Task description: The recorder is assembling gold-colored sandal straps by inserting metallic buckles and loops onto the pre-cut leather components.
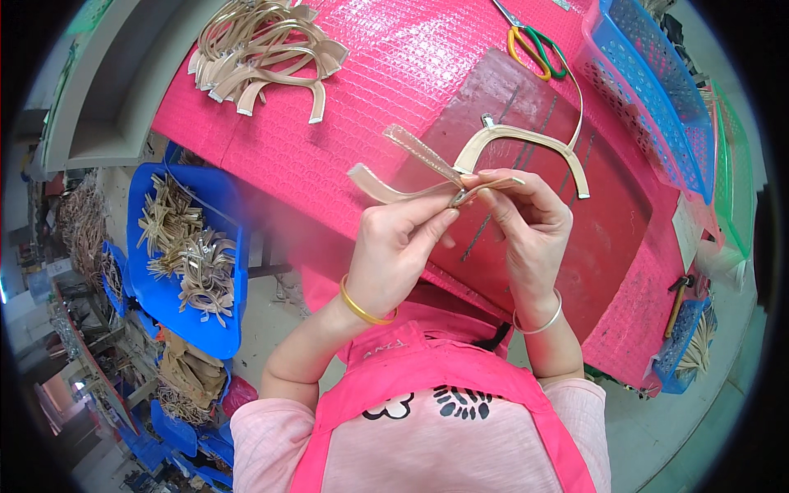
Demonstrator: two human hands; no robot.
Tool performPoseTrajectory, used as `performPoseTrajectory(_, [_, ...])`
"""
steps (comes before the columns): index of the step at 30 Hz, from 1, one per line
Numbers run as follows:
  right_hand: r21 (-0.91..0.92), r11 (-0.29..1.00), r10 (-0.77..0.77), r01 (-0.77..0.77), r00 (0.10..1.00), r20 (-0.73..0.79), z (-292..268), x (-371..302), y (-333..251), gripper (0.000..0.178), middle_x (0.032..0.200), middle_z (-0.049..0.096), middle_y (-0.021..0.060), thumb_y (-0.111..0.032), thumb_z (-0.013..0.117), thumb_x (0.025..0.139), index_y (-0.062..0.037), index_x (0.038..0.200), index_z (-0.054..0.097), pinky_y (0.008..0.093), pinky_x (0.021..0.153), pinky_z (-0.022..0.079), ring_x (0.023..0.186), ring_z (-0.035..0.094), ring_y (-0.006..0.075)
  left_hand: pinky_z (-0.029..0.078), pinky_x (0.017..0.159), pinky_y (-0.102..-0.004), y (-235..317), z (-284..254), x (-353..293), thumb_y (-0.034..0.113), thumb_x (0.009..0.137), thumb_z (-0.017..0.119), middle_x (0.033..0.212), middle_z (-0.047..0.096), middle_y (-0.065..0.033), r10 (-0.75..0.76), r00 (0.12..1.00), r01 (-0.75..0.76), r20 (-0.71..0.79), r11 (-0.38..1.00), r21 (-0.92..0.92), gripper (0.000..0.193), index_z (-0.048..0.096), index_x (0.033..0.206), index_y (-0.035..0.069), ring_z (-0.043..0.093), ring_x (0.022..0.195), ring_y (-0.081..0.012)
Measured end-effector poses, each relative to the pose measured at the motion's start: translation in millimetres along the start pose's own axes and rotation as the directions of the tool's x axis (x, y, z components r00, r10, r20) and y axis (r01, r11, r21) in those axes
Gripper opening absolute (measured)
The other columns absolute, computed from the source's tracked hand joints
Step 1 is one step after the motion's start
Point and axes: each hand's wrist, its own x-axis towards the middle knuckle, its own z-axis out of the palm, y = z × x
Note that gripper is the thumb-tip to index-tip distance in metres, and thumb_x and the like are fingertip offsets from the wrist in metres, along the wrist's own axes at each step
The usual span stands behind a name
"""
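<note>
Between my two hands, over a dark red board (608,246), is a beige strap piece (386,191) with a clear, shiny strip (421,152) standing out from it. My left hand (394,246) pinches the strap near its middle, thumb and fingertips pressed together. Close beside it, my right hand (532,226) grips the other end of the same strap between thumb and fingers. A small metallic bit shows where the fingertips meet; its kind I cannot make out. Just beyond my right hand, a curved beige strap (526,135) with a small buckle-like end lies on the board.
Beige straps (267,57) are heaped at the far left of the pink-covered table (386,49). Scissors (536,51) with green and yellow handles lie at the back. Blue and pink baskets (657,90) line the right. A blue chair-shaped tray (148,279) with strap bundles stands left. A hammer (677,304) sits at the right edge.
</note>
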Motion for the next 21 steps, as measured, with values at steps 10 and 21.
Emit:
performPoseTrajectory(10, [-0.207, 0.975, -0.047, 0.077, 0.988, 0.146, 8.0, 9.7, 7.2, 0.012, 0.090, 0.062, 0.0074, -0.001, 0.056, 0.079, 0.0012, 0.089, 0.062, 0.0217, 0.070, 0.045, 0.078, 0.057, 0.0105, 0.049, 0.052, -0.0286, 6.4, -20.6, 14.8, -0.001, 0.074, 0.057, 0.073, 0.061, -0.0146, 0.463, 0.883, -0.410, 0.071, 0.691, 0.595, 0.029, 0.054, 0.103, 0.001, 0.063, 0.066, -0.0217])
performPoseTrajectory(21, [0.479, 0.656, 0.505, -0.583, 0.811, 0.296, 19.7, 11.4, 13.3, 0.014, 0.057, 0.042, -0.0040, -0.018, 0.056, 0.082, -0.0078, 0.074, 0.052, 0.0189, 0.040, 0.023, 0.042, 0.029, 0.0026, 0.044, 0.048, -0.0276, -3.2, -22.7, 14.3, 0.001, 0.072, 0.060, 0.068, 0.060, -0.0145, 0.321, 0.938, -0.231, -0.128, 0.857, 0.460, 0.010, 0.060, 0.081, -0.001, 0.061, 0.057, -0.0215])
